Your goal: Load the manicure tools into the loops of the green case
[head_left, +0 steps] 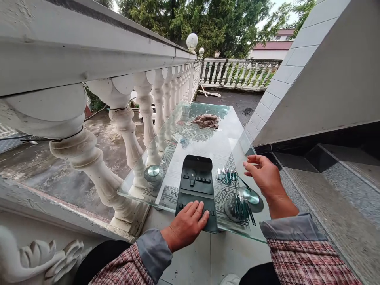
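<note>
Black, oblong, fold-out tool pouch point(196, 180): lay open on the clear glass worktop point(208, 138), long axis running 12 to 6 o'clock.
Left hand point(187, 225): fingers spread, pressed flat on the pouch's 6 o'clock end.
Right hand point(264, 174): loosely open, nothing in it, at the pouch's 3 o'clock and apart from it.
Small green-handled metal bits point(227, 175): loose between pouch and right hand.

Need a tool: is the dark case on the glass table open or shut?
Open: the dark flat tool case lies unfolded, inner slots showing.
</note>
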### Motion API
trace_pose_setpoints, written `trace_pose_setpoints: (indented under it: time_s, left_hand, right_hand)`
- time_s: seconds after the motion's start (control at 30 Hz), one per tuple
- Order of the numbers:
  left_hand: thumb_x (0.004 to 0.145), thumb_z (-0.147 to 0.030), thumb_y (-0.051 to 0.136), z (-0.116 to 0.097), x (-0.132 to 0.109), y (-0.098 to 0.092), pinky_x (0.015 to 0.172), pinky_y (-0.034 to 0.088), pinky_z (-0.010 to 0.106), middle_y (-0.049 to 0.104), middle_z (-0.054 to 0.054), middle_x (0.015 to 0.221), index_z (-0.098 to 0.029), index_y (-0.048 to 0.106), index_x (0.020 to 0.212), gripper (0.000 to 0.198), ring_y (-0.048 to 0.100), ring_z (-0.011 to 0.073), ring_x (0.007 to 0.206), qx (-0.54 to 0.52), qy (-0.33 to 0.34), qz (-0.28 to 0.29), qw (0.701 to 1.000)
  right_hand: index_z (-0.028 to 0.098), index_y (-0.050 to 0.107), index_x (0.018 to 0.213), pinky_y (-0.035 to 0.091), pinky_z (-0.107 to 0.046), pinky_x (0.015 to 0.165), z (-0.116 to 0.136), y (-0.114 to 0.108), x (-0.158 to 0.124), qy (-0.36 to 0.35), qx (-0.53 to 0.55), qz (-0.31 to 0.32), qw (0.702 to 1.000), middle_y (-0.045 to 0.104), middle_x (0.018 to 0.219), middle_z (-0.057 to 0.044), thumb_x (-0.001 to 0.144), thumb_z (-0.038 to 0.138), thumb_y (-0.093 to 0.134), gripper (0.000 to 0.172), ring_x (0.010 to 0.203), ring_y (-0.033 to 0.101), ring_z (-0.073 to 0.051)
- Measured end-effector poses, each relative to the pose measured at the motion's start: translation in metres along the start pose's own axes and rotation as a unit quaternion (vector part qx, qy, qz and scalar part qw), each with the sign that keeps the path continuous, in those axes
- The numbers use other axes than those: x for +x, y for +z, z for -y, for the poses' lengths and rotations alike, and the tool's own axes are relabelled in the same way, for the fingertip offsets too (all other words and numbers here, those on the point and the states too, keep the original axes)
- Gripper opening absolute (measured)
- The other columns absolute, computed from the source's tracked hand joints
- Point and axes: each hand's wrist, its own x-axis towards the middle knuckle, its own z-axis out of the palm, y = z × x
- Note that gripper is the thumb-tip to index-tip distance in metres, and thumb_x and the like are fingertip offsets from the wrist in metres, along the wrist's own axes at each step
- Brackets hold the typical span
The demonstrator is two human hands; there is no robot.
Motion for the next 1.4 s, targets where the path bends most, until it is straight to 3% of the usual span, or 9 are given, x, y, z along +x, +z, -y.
trace_pose_setpoints:
  time_s: [0.1,0.27,0.63,0.83,1.03,1.2,1.4]
  left_hand:
    - [0.086,-0.015,0.041,0.001,0.002,0.004,0.098,0.036,0.042,0.051,0.019,0.127,-0.01,0.046,0.123,0.037,0.049,0.0261,0.117,-0.006,-0.001,-0.012,1.0]
    - [0.087,-0.014,0.041,0.0,0.009,0.007,0.096,0.039,0.041,0.052,0.018,0.125,-0.01,0.048,0.12,0.034,0.05,0.026,0.115,-0.003,-0.008,-0.031,0.999]
    - [0.086,-0.019,0.048,-0.024,0.015,0.016,0.097,0.04,0.046,0.052,0.018,0.125,-0.011,0.051,0.117,0.032,0.048,0.0283,0.118,0.0,-0.1,-0.056,0.993]
    - [0.085,-0.024,0.053,-0.028,0.015,0.011,0.101,0.036,0.048,0.047,0.019,0.131,-0.011,0.048,0.122,0.039,0.042,0.031,0.124,-0.01,-0.122,-0.001,0.993]
    - [0.08,-0.022,0.06,-0.02,0.019,-0.005,0.102,0.035,0.045,0.044,0.018,0.135,-0.013,0.044,0.125,0.049,0.041,0.0306,0.125,-0.033,-0.093,0.084,0.992]
    - [0.078,-0.024,0.064,-0.01,0.022,-0.018,0.102,0.035,0.041,0.044,0.018,0.134,-0.013,0.042,0.125,0.053,0.043,0.0288,0.123,-0.047,-0.057,0.112,0.991]
    - [0.079,-0.026,0.065,-0.003,0.013,-0.012,0.104,0.034,0.042,0.04,0.016,0.138,-0.014,0.037,0.131,0.06,0.039,0.0289,0.126,-0.048,-0.035,0.087,0.994]
  right_hand:
    - [0.017,0.057,0.098,0.054,-0.027,0.054,0.006,-0.028,-0.028,-0.017,0.002,-0.017,1.0,0.06,0.097,-0.007,0.065,0.041,0.064,0.042,0.066,0.059,-0.013]
    - [0.018,0.057,0.095,0.054,-0.029,0.055,-0.009,-0.057,-0.067,0.012,-0.035,-0.003,0.999,0.061,0.094,-0.008,0.067,0.044,0.06,0.039,0.069,0.059,-0.015]
    - [0.019,0.058,0.095,0.053,-0.03,0.054,-0.029,-0.082,-0.081,0.015,-0.066,0.029,0.997,0.063,0.089,-0.008,0.067,0.044,0.057,0.038,0.077,0.059,-0.019]
    - [0.021,0.062,0.09,0.051,-0.034,0.066,-0.028,-0.098,-0.092,-0.012,-0.117,0.043,0.992,0.066,0.083,-0.005,0.069,0.045,0.055,0.033,0.074,0.06,-0.019]
    - [0.021,0.063,0.09,0.049,-0.034,0.063,-0.036,-0.125,-0.091,-0.014,-0.126,-0.009,0.992,0.067,0.082,-0.005,0.069,0.047,0.053,0.035,0.072,0.061,-0.02]
    - [0.022,0.063,0.081,0.046,-0.033,0.066,-0.028,-0.119,-0.104,-0.024,-0.165,0.035,0.985,0.067,0.076,-0.003,0.067,0.048,0.053,0.031,0.069,0.06,-0.02]
    - [0.023,0.061,0.075,0.041,-0.028,0.061,-0.013,-0.104,-0.116,-0.055,-0.201,0.084,0.974,0.067,0.074,-0.002,0.07,0.048,0.05,0.028,0.064,0.058,-0.018]
